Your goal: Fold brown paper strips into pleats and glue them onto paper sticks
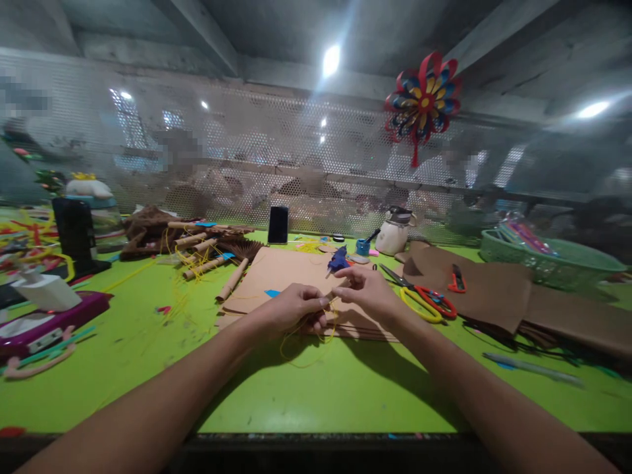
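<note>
Above the stack of brown paper sheets [266,270], my left hand [299,307] and my right hand [364,289] come close together. Thin yellow string [290,359] loops down from between them towards the green table. The fingers of my left hand are closed on the string. Thumb and forefinger of my right hand pinch the string too, close to the left fingertips. Just beyond the fingers lies a crumpled dark blue thing [338,260] with a pale stick-like end; its kind is unclear. A small bright blue piece [272,293] rests on the paper beside my left hand.
Scissors [427,301] with yellow and red handles and red-handled snips [457,279] lie right, by brown paper [474,283]. Rolled paper tubes [205,266] are piled left. A phone [278,225] stands at the back. A green basket [553,260] and a purple power strip [54,322] flank the table.
</note>
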{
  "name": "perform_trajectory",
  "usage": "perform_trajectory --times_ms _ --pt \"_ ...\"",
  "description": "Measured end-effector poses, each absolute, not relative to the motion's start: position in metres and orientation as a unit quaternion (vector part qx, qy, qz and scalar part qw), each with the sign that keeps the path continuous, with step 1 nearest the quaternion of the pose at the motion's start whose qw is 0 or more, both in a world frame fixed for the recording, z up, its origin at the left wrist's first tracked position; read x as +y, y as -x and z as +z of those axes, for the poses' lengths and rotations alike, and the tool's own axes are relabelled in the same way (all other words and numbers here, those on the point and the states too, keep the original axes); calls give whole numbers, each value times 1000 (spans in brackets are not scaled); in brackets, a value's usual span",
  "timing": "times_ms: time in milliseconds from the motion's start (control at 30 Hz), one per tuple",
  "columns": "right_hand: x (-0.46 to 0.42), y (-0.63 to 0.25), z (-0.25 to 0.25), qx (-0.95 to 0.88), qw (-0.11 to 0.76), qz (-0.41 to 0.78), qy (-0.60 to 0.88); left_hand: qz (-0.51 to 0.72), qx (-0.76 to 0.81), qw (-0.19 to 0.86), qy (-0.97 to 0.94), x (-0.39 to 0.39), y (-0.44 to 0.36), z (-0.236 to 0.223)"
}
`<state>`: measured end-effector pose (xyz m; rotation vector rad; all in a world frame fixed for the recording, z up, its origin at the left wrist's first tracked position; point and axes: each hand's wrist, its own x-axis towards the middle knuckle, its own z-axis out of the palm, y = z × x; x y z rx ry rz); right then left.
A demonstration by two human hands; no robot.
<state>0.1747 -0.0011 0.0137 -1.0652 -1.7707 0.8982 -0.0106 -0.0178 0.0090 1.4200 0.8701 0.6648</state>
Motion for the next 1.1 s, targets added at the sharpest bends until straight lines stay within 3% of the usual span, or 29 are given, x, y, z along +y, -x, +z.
perform_trajectory --times_ms 167,567,1100 --pt "-2 -171 13 -676 465 400 407 289 383 651 -589 -18 11 9" --pt "-3 -176 19 -623 458 518 366 309 382 649 -580 -15 14 6" --pt "-2 -179 23 -621 504 495 340 243 286 733 -567 -19 21 15"
